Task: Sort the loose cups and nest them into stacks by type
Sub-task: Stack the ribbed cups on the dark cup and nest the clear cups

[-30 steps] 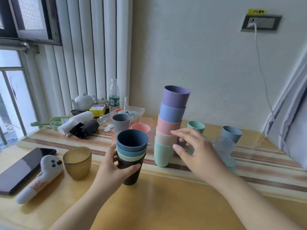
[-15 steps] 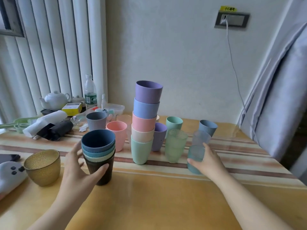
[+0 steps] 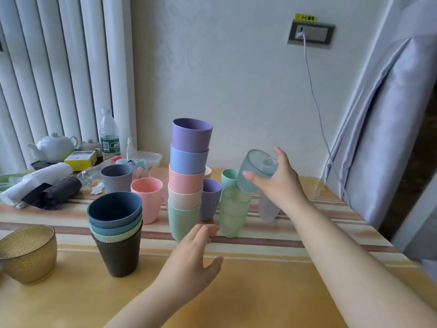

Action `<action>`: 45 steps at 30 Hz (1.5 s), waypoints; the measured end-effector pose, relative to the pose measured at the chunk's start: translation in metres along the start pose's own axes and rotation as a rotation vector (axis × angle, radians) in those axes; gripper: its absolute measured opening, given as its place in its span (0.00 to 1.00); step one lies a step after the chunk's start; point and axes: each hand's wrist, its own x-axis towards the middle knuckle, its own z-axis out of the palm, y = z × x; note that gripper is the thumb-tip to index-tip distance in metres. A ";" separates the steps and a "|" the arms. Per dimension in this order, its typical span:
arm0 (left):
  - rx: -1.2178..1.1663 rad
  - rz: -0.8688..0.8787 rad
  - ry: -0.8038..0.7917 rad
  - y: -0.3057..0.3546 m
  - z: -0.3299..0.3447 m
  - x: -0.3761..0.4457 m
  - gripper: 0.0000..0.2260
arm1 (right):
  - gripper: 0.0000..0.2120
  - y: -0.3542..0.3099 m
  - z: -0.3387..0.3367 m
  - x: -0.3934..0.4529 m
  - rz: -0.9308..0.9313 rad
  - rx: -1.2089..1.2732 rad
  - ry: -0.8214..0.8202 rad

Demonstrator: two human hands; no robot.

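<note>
My right hand (image 3: 281,183) grips a translucent blue textured cup (image 3: 256,169), lifted and tilted just above a translucent green textured cup (image 3: 233,214) that stands on the table. My left hand (image 3: 191,259) hovers open in front of the tall stack of smooth pastel cups (image 3: 188,178), touching nothing. At the left a short stack of ribbed cups (image 3: 115,233) has a dark blue one on top. Loose cups stand around: pink (image 3: 147,197), grey ribbed (image 3: 115,177), small purple (image 3: 209,197), mint (image 3: 228,177), and a clear one (image 3: 267,209) partly hidden by my right wrist.
An amber glass bowl (image 3: 28,252) sits at the front left. A white teapot (image 3: 55,146), a water bottle (image 3: 108,136), a yellow box and rolled cloths crowd the back left. A grey curtain (image 3: 378,129) hangs at the right, past the table edge.
My right hand has lifted the translucent blue cup from the table and tilted it over the green one. My left hand has let go of the ribbed stack and moved right.
</note>
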 end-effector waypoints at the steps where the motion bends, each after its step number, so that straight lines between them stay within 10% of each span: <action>1: -0.033 -0.040 -0.005 -0.001 0.007 0.004 0.20 | 0.46 -0.001 0.007 0.003 0.005 0.007 -0.040; 23: 0.028 -0.042 0.129 -0.014 -0.055 -0.048 0.17 | 0.56 0.042 0.057 -0.004 0.134 -0.003 -0.195; 29: -0.017 -0.084 0.036 -0.018 -0.039 -0.045 0.15 | 0.28 0.081 0.034 -0.021 0.100 -0.084 0.074; 38: -0.167 -0.064 0.021 -0.007 0.019 0.016 0.24 | 0.20 0.143 0.030 0.019 0.124 -0.405 -0.226; 45: -0.249 -0.137 0.101 -0.009 0.053 0.049 0.34 | 0.07 0.128 0.030 0.035 -0.101 -0.415 -0.026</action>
